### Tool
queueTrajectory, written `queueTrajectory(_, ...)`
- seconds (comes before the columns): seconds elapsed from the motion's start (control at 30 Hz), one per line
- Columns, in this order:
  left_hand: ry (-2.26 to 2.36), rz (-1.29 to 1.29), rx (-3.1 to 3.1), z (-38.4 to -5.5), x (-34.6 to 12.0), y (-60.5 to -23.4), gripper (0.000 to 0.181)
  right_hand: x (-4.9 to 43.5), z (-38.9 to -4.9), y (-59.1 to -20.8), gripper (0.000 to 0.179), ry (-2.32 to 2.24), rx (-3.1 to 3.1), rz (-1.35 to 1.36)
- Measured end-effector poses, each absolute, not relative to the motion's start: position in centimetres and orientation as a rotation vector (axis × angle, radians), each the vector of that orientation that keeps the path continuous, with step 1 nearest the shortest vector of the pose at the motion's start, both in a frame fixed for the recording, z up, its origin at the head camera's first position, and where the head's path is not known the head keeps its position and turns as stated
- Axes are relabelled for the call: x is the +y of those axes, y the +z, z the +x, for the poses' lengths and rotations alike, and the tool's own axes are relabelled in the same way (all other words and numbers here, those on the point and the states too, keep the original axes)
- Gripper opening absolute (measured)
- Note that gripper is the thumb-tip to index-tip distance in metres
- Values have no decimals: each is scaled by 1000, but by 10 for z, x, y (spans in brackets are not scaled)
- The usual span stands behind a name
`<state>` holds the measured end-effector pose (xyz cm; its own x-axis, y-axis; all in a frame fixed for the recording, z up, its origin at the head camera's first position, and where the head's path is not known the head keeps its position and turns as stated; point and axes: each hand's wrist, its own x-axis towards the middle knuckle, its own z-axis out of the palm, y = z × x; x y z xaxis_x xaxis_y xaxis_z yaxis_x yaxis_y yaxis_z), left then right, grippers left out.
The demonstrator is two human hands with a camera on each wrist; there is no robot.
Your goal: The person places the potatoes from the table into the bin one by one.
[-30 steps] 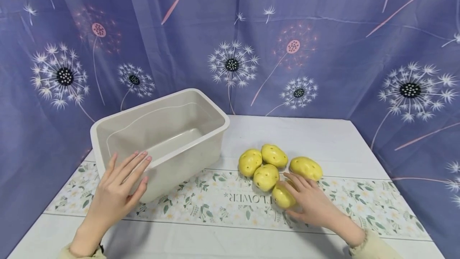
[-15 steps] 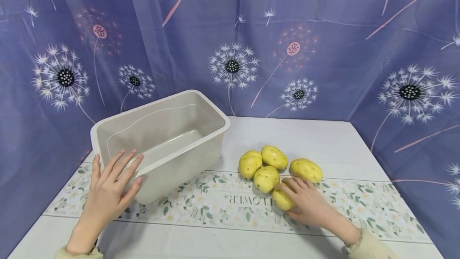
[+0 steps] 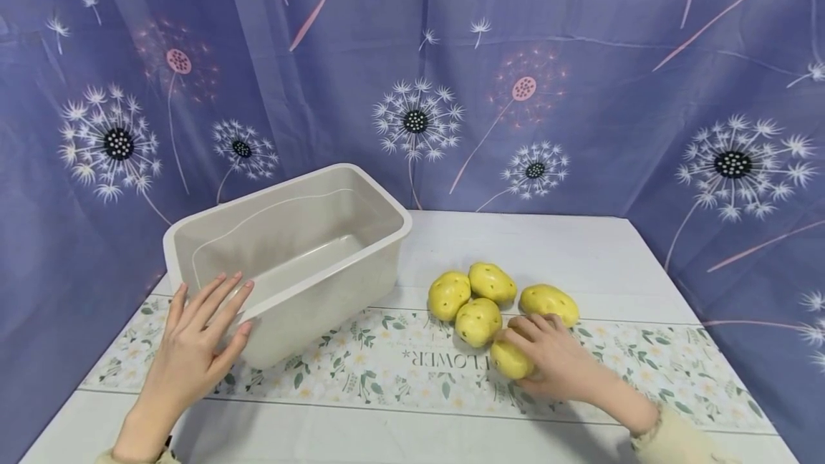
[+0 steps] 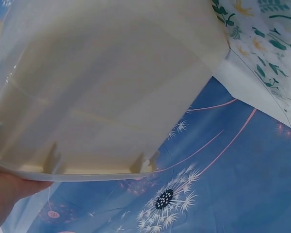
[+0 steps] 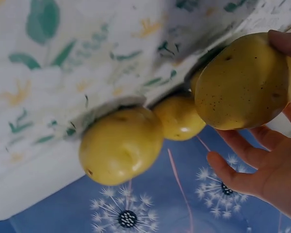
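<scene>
Five fingers of my left hand (image 3: 196, 339) spread over the near left rim of a beige plastic bin (image 3: 335, 296), thumb beside the outer wall. In the left wrist view the bin's wall (image 4: 111, 87) takes up much of the picture, with part of the hand (image 4: 7, 194) at the lower left. My right hand (image 3: 567, 364) grips a yellow potato (image 3: 511, 359), fingers over its top and thumb low on the near side. The right wrist view shows this held potato (image 5: 242, 82) up close. Nothing lies on the visible bin floor.
More yellow potatoes lie beyond the right hand: one at left (image 3: 449, 295), one at back (image 3: 492, 283), one nearer (image 3: 478, 321) and one at right (image 3: 549, 304). A floral strip (image 3: 387, 364) crosses the white table (image 3: 412, 428). A purple dandelion curtain (image 3: 322, 92) surrounds it.
My left hand has shifted slightly left along the bin, its fingers spreading. My right fingers have closed further round the near potato, which has moved slightly to the right.
</scene>
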<state>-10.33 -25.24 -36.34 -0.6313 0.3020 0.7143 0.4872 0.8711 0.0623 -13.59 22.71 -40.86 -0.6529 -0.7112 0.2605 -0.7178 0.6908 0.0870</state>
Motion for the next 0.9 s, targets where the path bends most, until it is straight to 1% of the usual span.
queueTrajectory(0.2,-345,-590,-2270,-103,-253,-364,55,219,-140,-393,69,28,-2523,1173)
queueTrajectory(0.53,-336,-641,-2239,-104,-255,-360,54,189,-153,-364,69,31,-2513,1217)
queueTrajectory(0.9,-220,-626,-2275,-103,-255,-364,54,158,-184,-329,63,134,-2463,1239)
